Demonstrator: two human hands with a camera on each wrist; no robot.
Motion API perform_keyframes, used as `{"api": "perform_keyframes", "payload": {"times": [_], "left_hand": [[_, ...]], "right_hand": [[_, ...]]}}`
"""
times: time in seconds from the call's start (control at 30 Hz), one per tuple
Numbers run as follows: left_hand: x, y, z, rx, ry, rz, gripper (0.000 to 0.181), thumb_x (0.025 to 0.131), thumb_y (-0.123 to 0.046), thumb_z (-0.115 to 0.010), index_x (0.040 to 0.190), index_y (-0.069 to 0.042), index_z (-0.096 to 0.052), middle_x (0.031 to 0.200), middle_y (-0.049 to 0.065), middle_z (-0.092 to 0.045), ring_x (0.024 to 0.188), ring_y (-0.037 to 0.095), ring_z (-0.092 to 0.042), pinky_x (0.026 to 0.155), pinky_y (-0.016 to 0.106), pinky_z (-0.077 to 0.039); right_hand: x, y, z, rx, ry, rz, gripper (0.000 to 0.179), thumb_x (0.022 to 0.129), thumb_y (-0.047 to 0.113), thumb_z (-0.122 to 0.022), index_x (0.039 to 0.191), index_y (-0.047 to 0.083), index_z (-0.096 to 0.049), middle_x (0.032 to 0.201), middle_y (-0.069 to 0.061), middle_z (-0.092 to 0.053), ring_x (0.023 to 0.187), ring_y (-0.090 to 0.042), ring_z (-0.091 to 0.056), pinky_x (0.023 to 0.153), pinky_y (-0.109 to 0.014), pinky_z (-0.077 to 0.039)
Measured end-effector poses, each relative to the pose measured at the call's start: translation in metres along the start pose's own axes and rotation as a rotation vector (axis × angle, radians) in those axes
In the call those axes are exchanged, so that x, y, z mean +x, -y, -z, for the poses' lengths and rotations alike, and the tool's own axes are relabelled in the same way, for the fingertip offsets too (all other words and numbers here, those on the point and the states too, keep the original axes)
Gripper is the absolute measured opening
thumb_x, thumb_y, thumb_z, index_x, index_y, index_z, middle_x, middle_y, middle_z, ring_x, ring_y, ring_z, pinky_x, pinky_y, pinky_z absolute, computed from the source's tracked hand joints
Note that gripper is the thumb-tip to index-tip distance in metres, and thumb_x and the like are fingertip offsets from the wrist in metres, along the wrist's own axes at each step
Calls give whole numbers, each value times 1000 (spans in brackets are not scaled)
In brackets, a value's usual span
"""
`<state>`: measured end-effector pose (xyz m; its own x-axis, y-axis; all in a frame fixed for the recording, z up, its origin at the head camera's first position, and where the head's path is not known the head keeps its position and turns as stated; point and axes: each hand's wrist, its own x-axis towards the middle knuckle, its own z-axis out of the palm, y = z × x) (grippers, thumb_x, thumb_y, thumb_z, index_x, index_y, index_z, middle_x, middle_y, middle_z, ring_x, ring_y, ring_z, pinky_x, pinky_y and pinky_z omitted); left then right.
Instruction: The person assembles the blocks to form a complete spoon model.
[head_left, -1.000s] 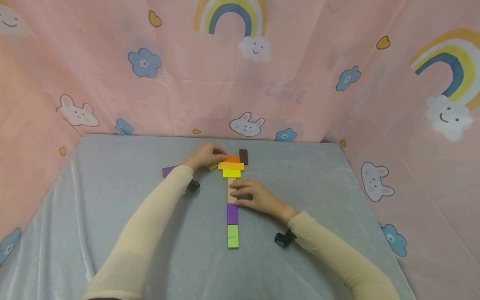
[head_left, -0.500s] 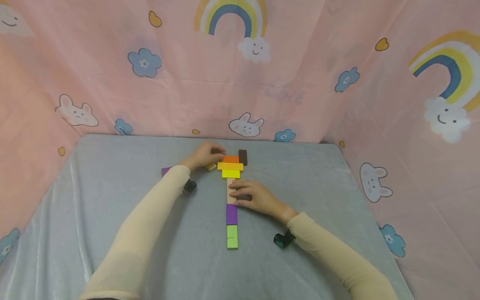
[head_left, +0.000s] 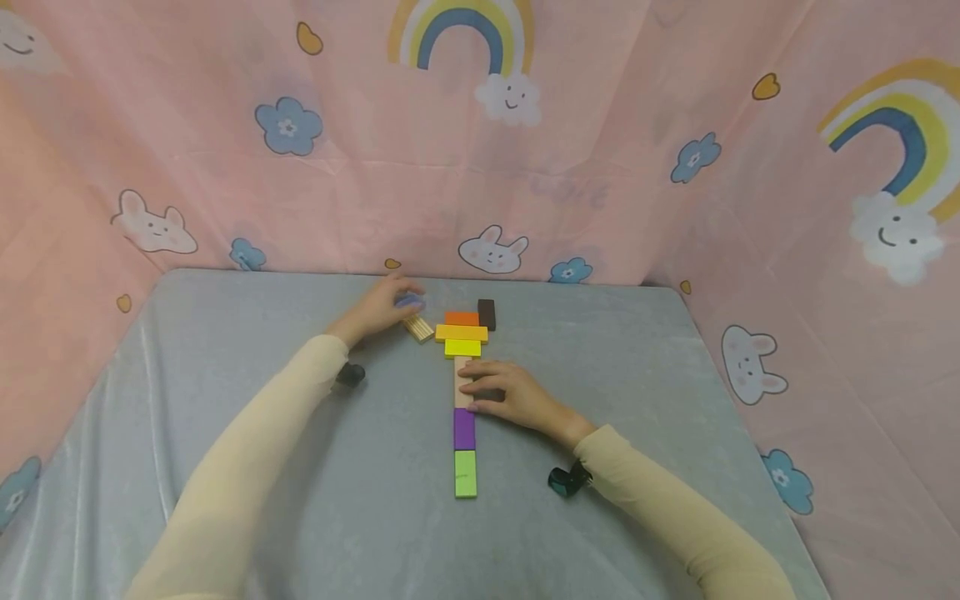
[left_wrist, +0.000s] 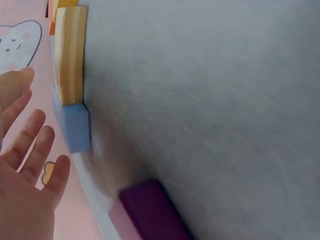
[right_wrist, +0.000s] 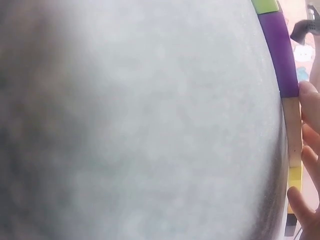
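On the grey cloth [head_left: 600, 517], a green block [head_left: 465, 475], a purple block [head_left: 464, 429] and a pale wood block [right_wrist: 292, 130] lie end to end, their long sides running straight away from the person. Past them, a yellow block [head_left: 462, 348], a long gold block [head_left: 461, 333] and an orange block [head_left: 462, 318] lie crossways, left to right. A dark brown block [head_left: 486, 315] beside the orange one points away. A striped block [head_left: 418, 328] lies slanted, its near end toward the gold one. The right hand [head_left: 525, 398] rests on the pale block, its fingers loose and not squeezing. The left hand [head_left: 377, 307] is at the blue block [left_wrist: 75, 125], fingers apart and not closed around it. Half a second ago, that hand was by the orange block; now it has moved left, and more of the striped block shows. The row and the right hand have stayed put. The left wrist view shows another, blurry purple piece [left_wrist: 152, 210], which the head view does not show.
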<state>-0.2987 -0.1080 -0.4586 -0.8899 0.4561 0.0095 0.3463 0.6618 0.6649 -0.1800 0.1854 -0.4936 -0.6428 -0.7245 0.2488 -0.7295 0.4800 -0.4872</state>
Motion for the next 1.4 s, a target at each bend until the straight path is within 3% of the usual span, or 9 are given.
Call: {"api": "perform_keyframes", "payload": {"times": [0.3,0.53,0.8,1.4], "left_hand": [[-9,16,-1,37,56,22,54,90,-26,-72,140,-16,-56,147,14,-47,139,34,-41,119,55,-32],[-10,17,1,79,101,-58,47,89,-16,-72,135,-18,-62,145,20,-46,136,41,-41,115,60,-34],[-4,23,2,98,134,-55,41,90,-15,-71,131,-19,-66,146,18,-46,137,41,-40,116,60,-33],[0,28,5,47,126,-22,37,83,-15,-79,119,-17,-71,143,17,-50,137,39,-42,118,59,-31]], "right_hand": [[-1,-1,0,5,2,-12,33,86,27,-76,117,17,-74,136,-1,-64,134,-22,-55,114,-46,-42],[-1,-1,0,11,7,-27,33,87,28,-76,118,17,-73,137,-1,-64,136,-22,-53,115,-46,-42],[-1,0,0,3,16,-35,33,87,29,-75,119,18,-73,138,0,-63,136,-21,-53,115,-45,-41],[1,1,0,12,16,-35,33,87,28,-75,118,18,-73,138,0,-63,136,-22,-54,115,-47,-41]]}}
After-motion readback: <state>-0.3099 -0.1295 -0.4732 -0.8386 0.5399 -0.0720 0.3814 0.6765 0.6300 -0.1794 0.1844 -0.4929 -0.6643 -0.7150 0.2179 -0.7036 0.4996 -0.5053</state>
